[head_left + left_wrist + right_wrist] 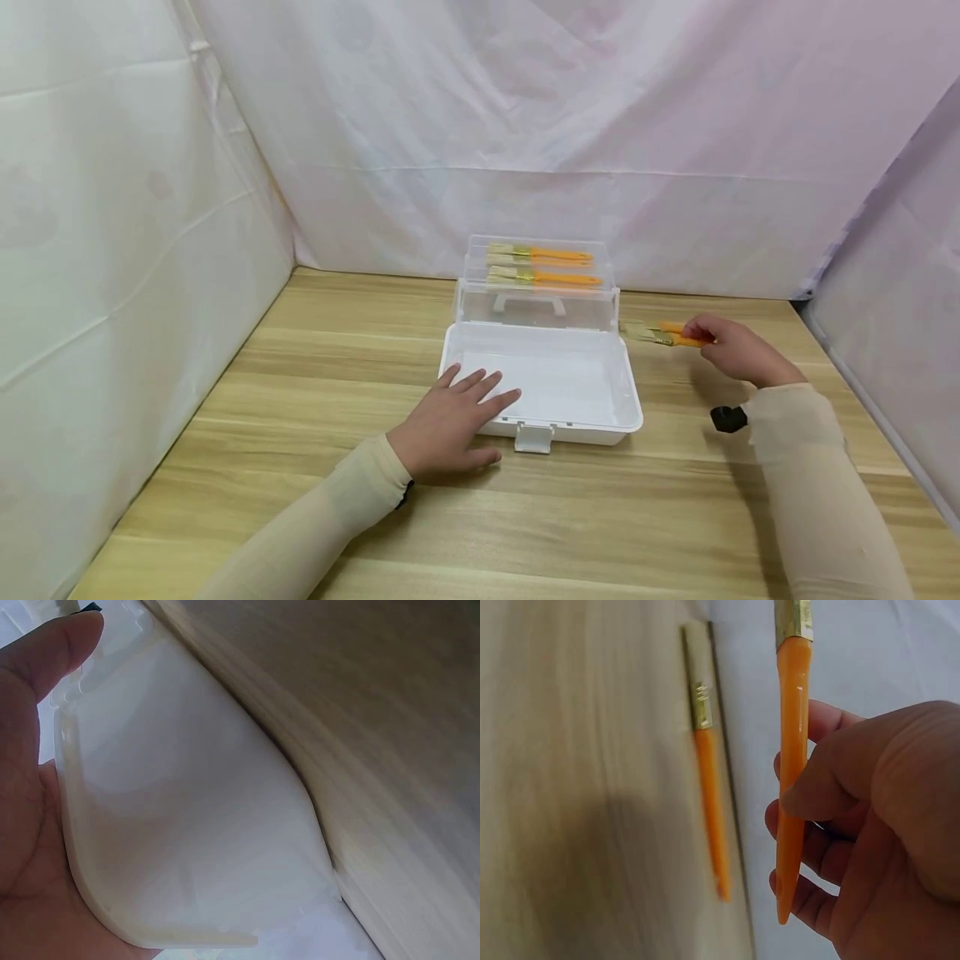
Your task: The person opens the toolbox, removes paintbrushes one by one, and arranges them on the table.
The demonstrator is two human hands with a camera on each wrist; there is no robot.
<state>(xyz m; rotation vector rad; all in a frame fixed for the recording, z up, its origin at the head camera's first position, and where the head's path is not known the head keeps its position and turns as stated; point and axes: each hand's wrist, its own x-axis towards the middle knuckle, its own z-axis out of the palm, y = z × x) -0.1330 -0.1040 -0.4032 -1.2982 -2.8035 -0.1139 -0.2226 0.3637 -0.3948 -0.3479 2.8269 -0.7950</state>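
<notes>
My right hand (pixel 738 350) pinches a flat paintbrush (pixel 793 712) by its orange handle, holding it above the table right of the box. A second orange-handled paintbrush (pixel 711 802) lies on the wood behind it, partly hidden by the held one in the head view. An opened white plastic box (pixel 543 432) stands in the middle, its inside bare. Spread fingers of my left hand (pixel 446 425) rest over its front left corner, the palm against the wall in the left wrist view. More orange-handled paintbrushes (pixel 562 279) show at the raised clear lid (pixel 480 310).
A white latch (pixel 533 438) hangs at the box's front. Pale cloth (pixel 465 117) hangs behind the wooden table (pixel 345 333) and along both sides. A black wrist device (pixel 727 419) sticks out beside the right sleeve.
</notes>
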